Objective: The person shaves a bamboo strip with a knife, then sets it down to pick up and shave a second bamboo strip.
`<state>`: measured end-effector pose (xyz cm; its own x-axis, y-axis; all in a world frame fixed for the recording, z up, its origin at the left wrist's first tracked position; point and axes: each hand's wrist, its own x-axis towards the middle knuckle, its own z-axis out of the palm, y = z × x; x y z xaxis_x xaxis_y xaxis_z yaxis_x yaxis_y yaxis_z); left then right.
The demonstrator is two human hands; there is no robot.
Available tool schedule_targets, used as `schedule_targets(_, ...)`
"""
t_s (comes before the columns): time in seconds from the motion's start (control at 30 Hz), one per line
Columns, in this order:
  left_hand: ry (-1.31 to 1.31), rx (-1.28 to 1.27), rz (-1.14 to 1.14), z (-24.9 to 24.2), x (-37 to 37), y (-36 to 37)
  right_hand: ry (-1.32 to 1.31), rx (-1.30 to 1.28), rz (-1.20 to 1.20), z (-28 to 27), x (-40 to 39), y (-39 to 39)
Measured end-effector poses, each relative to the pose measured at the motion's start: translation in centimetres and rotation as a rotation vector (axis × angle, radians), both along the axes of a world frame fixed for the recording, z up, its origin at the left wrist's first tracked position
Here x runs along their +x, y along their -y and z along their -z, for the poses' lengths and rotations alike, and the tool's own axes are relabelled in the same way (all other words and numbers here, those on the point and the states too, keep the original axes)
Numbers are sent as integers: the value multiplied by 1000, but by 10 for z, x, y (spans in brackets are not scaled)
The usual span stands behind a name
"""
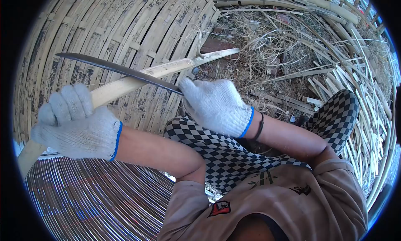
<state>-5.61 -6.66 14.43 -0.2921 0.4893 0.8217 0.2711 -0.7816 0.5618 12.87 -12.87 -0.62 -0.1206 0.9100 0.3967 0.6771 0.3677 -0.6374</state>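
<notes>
My left hand (77, 124), in a white knit glove with a blue cuff, is closed around a long pale split bamboo piece (125, 85). The bamboo runs from the lower left edge up to the right, its far end lying over the ground litter. In my right hand (217, 105), gloved the same way, is a long dark-bladed knife (121, 70), its handle hidden by the fingers. The blade crosses over the bamboo and points left; whether its edge touches cannot be made out. A thin curled shaving (200, 44) stands up from the bamboo near its far end.
A woven bamboo mat (138, 28) spreads across the upper left. Loose shavings (271, 44) litter the ground, and split strips (361, 136) pile along the right. At lower left is a slatted, curved surface (96, 195). My legs in checkered trousers (217, 149) are folded close by.
</notes>
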Motion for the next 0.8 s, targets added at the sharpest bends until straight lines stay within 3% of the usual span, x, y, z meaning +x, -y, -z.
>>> schedule_targets(0.07, 75, 9, 131, -3, -4, -1, -56, 57, 49, 44, 5, -22)
schedule_targets(0.1, 142, 21, 226, -5, -6, -3, -28, -251, 103, 55, 17, -32)
schedule_targets(0.13, 130, 21, 429, -6, -6, -3, -33, -241, 207, 94, 27, -49)
schedule_targets(0.2, 94, 16, 844, -9, -3, -3, 41, -236, 212, 119, 29, -59)
schedule_targets(0.3, 180, -8, 405, -9, -6, -8, 88, -255, 248, 104, 19, -56)
schedule_targets(0.4, 126, 10, 1010, -9, 10, -16, 63, -218, 244, 69, 17, -44)
schedule_targets(0.5, 107, 6, 969, -1, 38, -21, 32, -95, 241, 58, 22, -35)
schedule_targets(0.53, 41, 36, 801, -1, 44, -14, 22, -76, 246, 65, 26, -40)
schedule_targets(0.57, 38, 22, 794, 0, 47, -11, 9, -57, 251, 75, 30, -47)
schedule_targets(0.63, 34, 3, 778, 1, 49, -6, 74, -289, 339, 118, 45, -69)
schedule_targets(0.7, 87, 4, 859, 4, 49, -5, 43, -289, 386, 186, 65, -99)
schedule_targets(0.8, 131, 21, 800, -1, 57, -7, 109, -322, 325, 155, 69, -97)
